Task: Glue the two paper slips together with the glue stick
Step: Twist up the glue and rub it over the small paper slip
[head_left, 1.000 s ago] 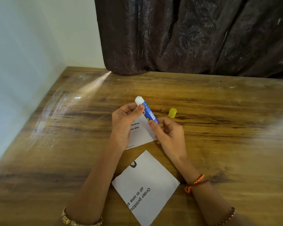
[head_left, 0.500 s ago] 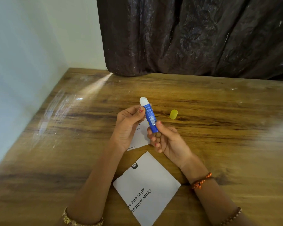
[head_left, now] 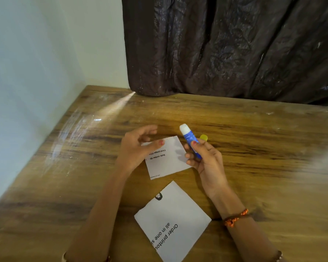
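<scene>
A blue glue stick (head_left: 190,139) with its white tip bared points up and away, held in my right hand (head_left: 204,157). Its yellow cap (head_left: 204,137) lies on the table just behind that hand. A small white paper slip (head_left: 169,157) with printed text lies flat between my hands. My left hand (head_left: 138,146) hovers over the slip's left edge with its fingers apart and nothing in them; the thumb is above the paper. A larger white slip (head_left: 172,218) lies nearer to me.
The wooden table (head_left: 254,148) runs into a pale wall on the left. A dark curtain (head_left: 225,46) hangs along the table's far edge.
My left hand has let go of the glue stick and moved left over the small slip. My right hand has shifted right with the stick, uncovering the slip.
</scene>
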